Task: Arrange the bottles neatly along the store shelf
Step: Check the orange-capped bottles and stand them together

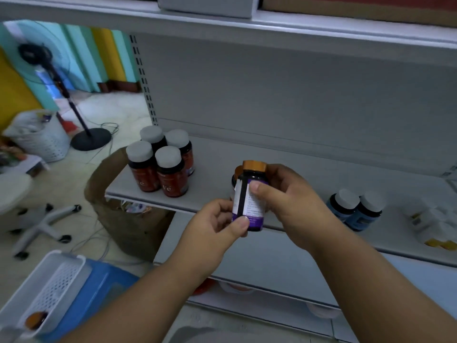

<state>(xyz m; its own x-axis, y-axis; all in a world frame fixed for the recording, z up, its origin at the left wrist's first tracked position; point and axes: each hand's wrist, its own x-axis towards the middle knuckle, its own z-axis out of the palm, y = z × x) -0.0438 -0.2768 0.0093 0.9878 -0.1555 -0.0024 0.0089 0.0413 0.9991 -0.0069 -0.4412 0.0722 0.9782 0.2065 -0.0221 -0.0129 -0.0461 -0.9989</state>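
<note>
— Where's our purple bottle (251,204)?
— Above the shelf (222,194) edge (upright); our left hand (217,229) pinches its base, our right hand (289,201) wraps its side, both grips closed on it

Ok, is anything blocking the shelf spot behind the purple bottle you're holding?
Partly. Both hands, left and right, hold the purple bottle over the shelf. Another orange-capped bottle stands right behind it; bare shelf lies on either side.

Four grey-capped red bottles (160,167) sit on the grey metal shelf (284,154) left of the hands, two grey-capped blue bottles (356,209) to their right.
</note>
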